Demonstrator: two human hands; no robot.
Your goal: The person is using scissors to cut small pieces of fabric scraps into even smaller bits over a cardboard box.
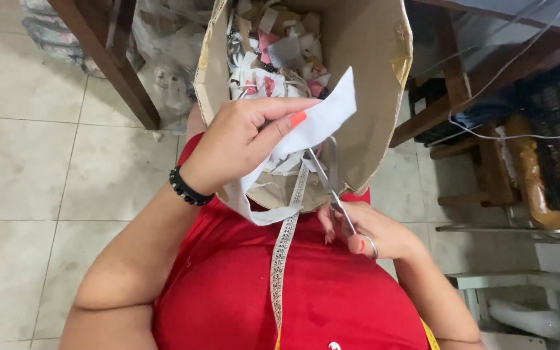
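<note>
Close in, the right hand (364, 234) grips the scissors (329, 180), blades parted at the white fabric strip (315, 123). Left hand (244, 139) pinches that strip over the cardboard box (371, 97). Cut barely begun, I'd judge; fabric scraps (280, 55) already fill the box beyond.

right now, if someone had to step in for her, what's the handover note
Left hand: pinches a white fabric strip and holds it up over the open cardboard box.
Right hand: grips the scissors, blades open at the strip's lower edge.
Box sits in front of her lap, already full of fabric scraps. A tape measure hangs down over her red shirt.
Done: many scraps lie in the box.
Left: the strip in hand is not cut through yet.
</note>
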